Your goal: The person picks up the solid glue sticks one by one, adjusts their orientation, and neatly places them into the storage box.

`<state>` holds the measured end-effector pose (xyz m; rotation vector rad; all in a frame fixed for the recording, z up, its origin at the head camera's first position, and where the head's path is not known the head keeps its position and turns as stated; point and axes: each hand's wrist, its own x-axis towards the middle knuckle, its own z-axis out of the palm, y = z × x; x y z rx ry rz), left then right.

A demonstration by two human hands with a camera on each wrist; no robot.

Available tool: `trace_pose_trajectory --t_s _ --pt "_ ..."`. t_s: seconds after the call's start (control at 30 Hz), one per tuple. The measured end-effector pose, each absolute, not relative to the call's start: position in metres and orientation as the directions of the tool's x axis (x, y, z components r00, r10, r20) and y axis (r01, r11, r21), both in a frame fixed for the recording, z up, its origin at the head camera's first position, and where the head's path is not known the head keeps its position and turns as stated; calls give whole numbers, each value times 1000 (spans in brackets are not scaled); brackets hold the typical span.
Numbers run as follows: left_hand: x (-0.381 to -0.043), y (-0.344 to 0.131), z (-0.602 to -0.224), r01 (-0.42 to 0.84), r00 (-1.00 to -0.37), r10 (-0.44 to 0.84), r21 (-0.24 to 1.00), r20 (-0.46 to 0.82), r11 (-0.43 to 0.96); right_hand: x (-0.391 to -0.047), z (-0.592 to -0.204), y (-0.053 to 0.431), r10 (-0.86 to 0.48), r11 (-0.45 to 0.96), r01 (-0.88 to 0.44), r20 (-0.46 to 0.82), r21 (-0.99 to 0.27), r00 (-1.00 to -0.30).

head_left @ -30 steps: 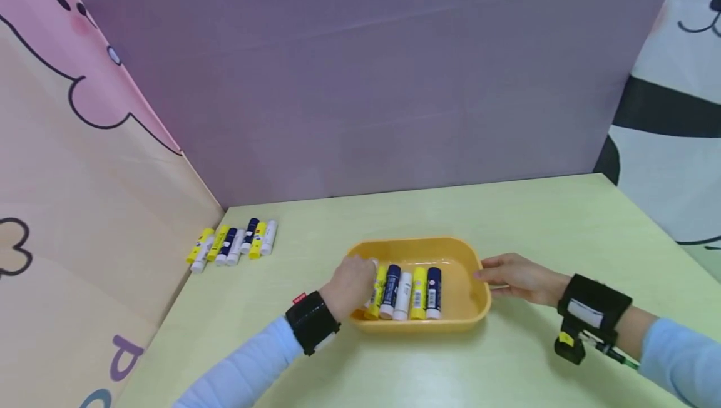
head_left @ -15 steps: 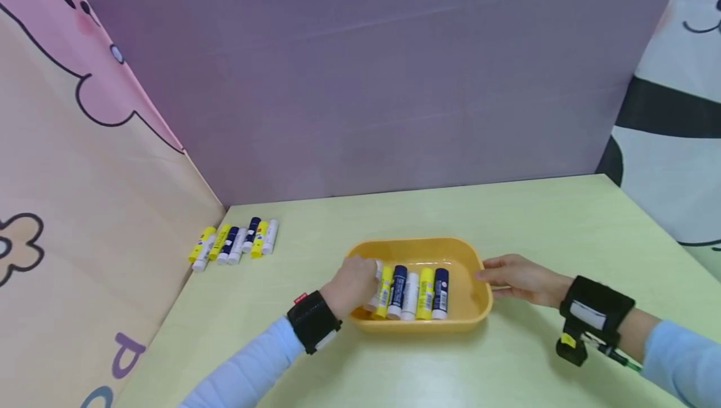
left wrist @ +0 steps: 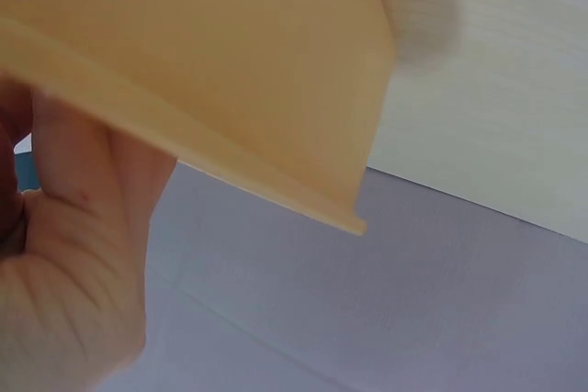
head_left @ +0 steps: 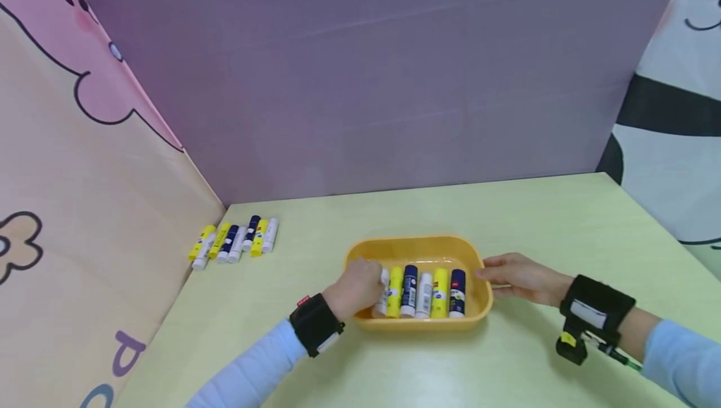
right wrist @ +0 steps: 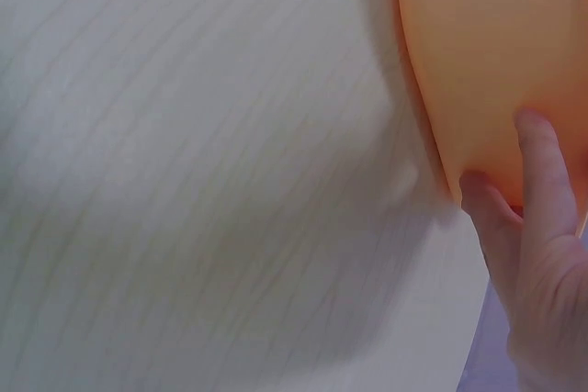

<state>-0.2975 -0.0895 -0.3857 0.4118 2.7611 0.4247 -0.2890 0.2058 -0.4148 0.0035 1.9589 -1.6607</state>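
Note:
A yellow-orange plastic tray sits on the table with a row of glue sticks inside. My left hand reaches over its left end and holds the row's leftmost white glue stick, partly covering it. To its right lie a yellow glue stick, a navy one, then white, yellow and navy again. In the left wrist view the tray wall hides the left fingertips. My right hand holds the tray's right end, one tip over the rim; two fingers touch the outer wall in the right wrist view.
Several more yellow, navy and white glue sticks lie in a loose row at the table's back left. A purple partition stands behind the table, with printed cloth panels on the left and right.
The row of glue sticks has shifted right inside the tray, the navy one at its right end turning to show another side. My left hand has moved slightly right with it; the right stays put.

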Motion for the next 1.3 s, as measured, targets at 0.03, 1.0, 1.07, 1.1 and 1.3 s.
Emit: trace_pose_trajectory --t_s 0.03,1.0,1.07,1.1,1.3 --pt "-297 -89 -385 230 -908 324 332 -267 915 -289 -415 206 -349 230 354 -417 -906 -839" --pt "-339 -149 -347 245 -966 257 327 7 913 -284 -415 215 -329 242 370 -435 -897 -838" --pt "-350 -162 -347 224 -972 233 320 12 921 -284 -415 216 -325 241 371 -435 -897 -839" --pt "-355 -169 -347 214 -975 221 320 14 923 -284 -415 216 -326 241 371 -435 -897 -840" --pt "-387 -208 -354 180 -984 174 285 46 941 -282 -414 218 -321 232 382 -441 -894 -838"
